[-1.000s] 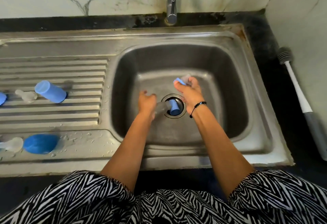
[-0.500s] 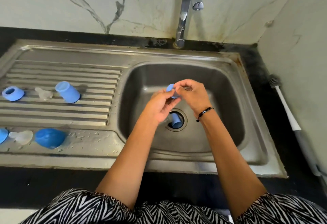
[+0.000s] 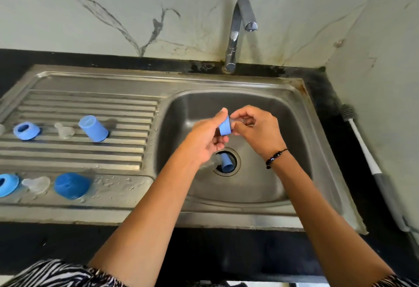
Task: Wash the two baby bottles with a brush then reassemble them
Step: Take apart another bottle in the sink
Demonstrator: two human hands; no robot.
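The blue ring [image 3: 225, 126] is pinched in the left hand [image 3: 207, 138], its opening toward the clear piece [image 3: 240, 120] pinched by the right hand [image 3: 258, 131], both over the sink [image 3: 294, 150]

Brush [image 3: 362, 141] right of sink [image 3: 294, 209], bottle [image 3: 223, 162] inside.

2 blue rings [image 3: 26, 130], 2 teats [image 3: 64, 130], 1 brush [image 3: 367, 150].

Cut off by the left edge: a blue plastic ring [image 3: 6, 184] and a pale clear piece [image 3: 1, 129] on the ribbed steel drainboard [image 3: 79, 150]. Half hidden behind the left hand [image 3: 205, 138]: a clear bottle with blue base [image 3: 223, 163] over the drain. Mostly hidden inside the right hand [image 3: 258, 131]: a clear part [image 3: 243, 120], shape unreadable.
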